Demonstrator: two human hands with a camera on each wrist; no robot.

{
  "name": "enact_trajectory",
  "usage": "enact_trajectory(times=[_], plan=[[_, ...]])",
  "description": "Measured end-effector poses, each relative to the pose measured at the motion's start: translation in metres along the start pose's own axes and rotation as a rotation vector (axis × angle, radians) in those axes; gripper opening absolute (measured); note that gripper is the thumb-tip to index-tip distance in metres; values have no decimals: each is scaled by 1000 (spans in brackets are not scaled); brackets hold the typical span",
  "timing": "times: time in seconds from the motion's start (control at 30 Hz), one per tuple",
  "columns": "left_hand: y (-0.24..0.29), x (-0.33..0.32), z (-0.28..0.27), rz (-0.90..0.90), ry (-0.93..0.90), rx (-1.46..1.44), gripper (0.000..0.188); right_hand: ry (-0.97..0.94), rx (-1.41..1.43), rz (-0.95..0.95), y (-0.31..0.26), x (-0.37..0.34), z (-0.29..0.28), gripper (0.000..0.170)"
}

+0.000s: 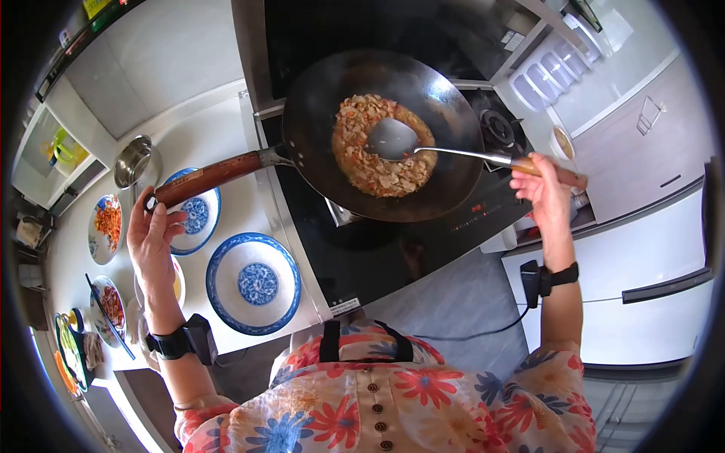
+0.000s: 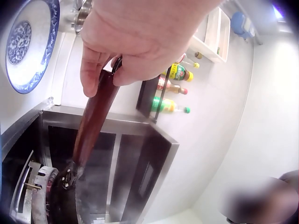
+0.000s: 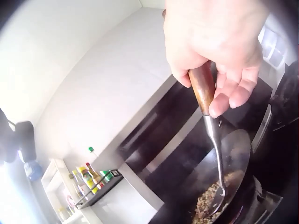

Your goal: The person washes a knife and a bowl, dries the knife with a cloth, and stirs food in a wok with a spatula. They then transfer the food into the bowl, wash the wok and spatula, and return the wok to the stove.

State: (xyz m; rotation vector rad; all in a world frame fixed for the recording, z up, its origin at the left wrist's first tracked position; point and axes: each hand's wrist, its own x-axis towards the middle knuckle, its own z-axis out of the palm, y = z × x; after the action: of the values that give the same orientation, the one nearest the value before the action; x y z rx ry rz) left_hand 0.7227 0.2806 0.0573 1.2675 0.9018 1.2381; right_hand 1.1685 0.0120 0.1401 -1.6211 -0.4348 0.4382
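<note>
With the wok taken as dial centre in the head view, a floral shirt (image 1: 332,423) is seen nearest, at 6 o'clock. A dark camera is strapped to each wrist.

The left hand (image 1: 153,241) is extended between 8 and 9 o'clock. Its thumb and fingers are closed on the end of the handle (image 1: 219,174), as is confirmed by the left wrist view. The right hand (image 1: 547,192) is positioned between 3 and 4 o'clock; the wooden grip of the ladle (image 1: 391,139) is held in its curled fingers.

A blue-rimmed plate (image 1: 215,283) is placed between 7 and 8 o'clock, with a second plate (image 1: 215,215) just beyond it, partly covered by the handle.

The wok (image 1: 310,113) is located over the black hob (image 1: 393,257); its underside is hidden. Chopped food (image 1: 370,181) is gathered on its floor, and the ladle's head is set among it.

Farther out on the counter, a bowl (image 1: 109,285) of reddish pieces, crossed by chopsticks (image 1: 109,317), and a bowl (image 1: 94,245) of orange pieces are found at about 8 o'clock. A metal pot (image 1: 132,162) is stationed near 9. A second burner (image 1: 496,128) is exposed at 3, and a white rack (image 1: 555,72) is mounted near 2.
</note>
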Motion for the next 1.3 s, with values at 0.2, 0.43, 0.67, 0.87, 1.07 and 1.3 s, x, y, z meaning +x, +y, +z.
enact_trajectory(times=[0.2, 0.43, 0.67, 0.87, 1.07, 1.3], plan=[[2, -2, -1, -6, -18, -17, 40, -3, -343, -324, -100, 12, -17, 28], [1, -5, -2, -4, -1, -20, 41, -126, -295, -151, -76, 38, 12, 27], [-2, -4, -10, -23, -37, 24, 41, -153, -314, -398, -92, 45, 13, 29], [-2, -3, -7, -13, -7, -14, 42, -267, -164, -324, -53, 40, 47, 21], [2, 2, -1, -8, -12, 3, 43, -346, -200, -545, -89, 1, 41, 18], [1, 0, -4, -12, 0, -9, 40, -66, -60, -210, -23, 8, 11, 23]])
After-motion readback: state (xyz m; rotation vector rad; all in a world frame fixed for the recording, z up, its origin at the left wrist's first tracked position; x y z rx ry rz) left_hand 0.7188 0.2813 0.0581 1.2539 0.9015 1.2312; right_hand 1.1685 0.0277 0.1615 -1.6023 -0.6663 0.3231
